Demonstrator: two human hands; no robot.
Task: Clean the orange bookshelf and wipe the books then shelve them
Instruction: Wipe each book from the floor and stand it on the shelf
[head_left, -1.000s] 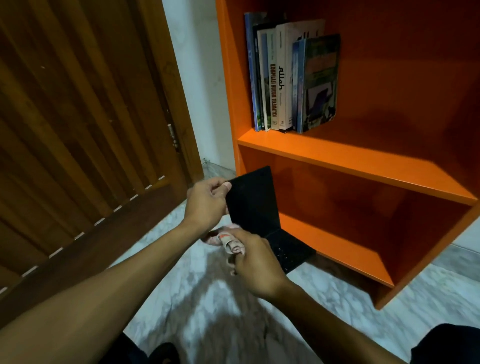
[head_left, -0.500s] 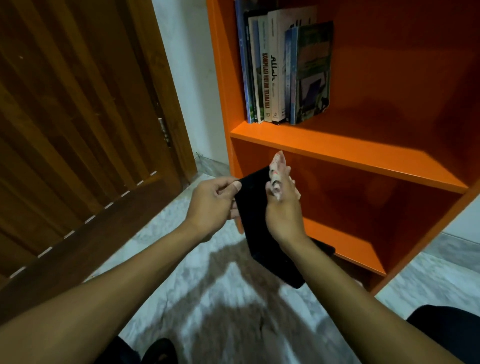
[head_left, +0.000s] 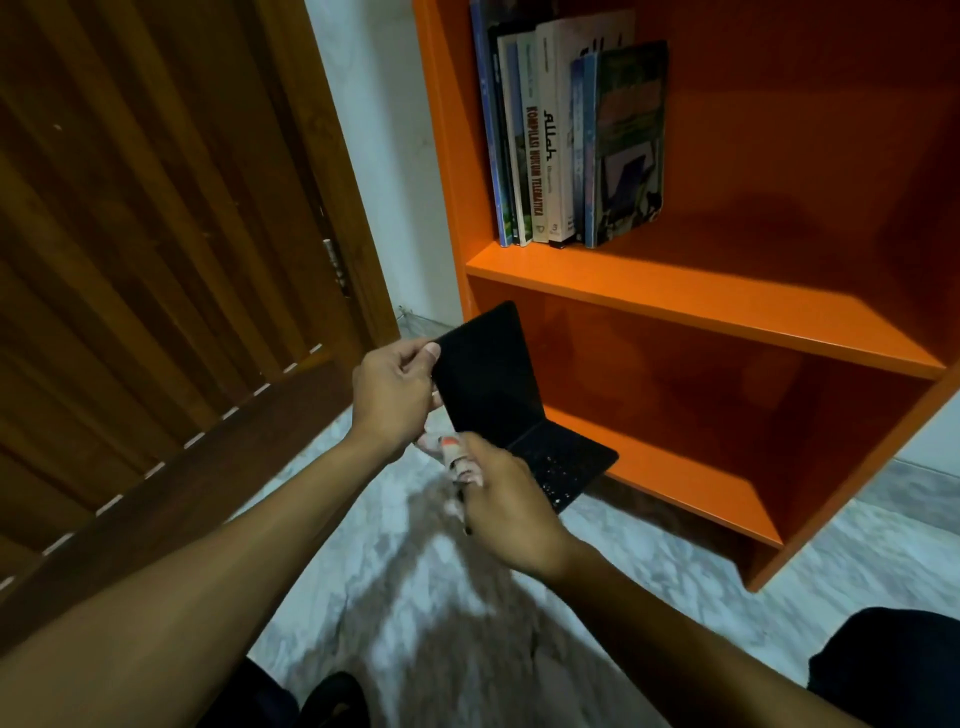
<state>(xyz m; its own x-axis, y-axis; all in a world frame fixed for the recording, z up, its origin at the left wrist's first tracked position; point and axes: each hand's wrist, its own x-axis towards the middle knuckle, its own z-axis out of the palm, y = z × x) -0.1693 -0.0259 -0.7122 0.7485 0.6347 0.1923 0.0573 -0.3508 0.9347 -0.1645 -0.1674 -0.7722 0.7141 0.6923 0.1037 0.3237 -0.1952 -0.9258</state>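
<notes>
My left hand (head_left: 397, 397) pinches the upper left corner of a black folding cover (head_left: 491, 382), held open in front of the orange bookshelf (head_left: 691, 306). Its lower flap shows a keyboard (head_left: 563, 467). My right hand (head_left: 506, 499) grips a crumpled white and red cloth (head_left: 457, 457) at the cover's lower left edge. Several books (head_left: 571, 145) stand upright at the left end of the upper shelf.
A brown wooden door (head_left: 156, 234) stands on the left, with a white wall strip between it and the bookshelf. The floor (head_left: 431, 597) is grey marble tile. The lower shelf (head_left: 675, 467) lies just behind the cover. My dark-clad knees show at the bottom.
My right hand with the cloth moved from the cover's top edge down to its lower left edge. The cover now hangs open with the keyboard flap showing. The left hand kept its hold.
</notes>
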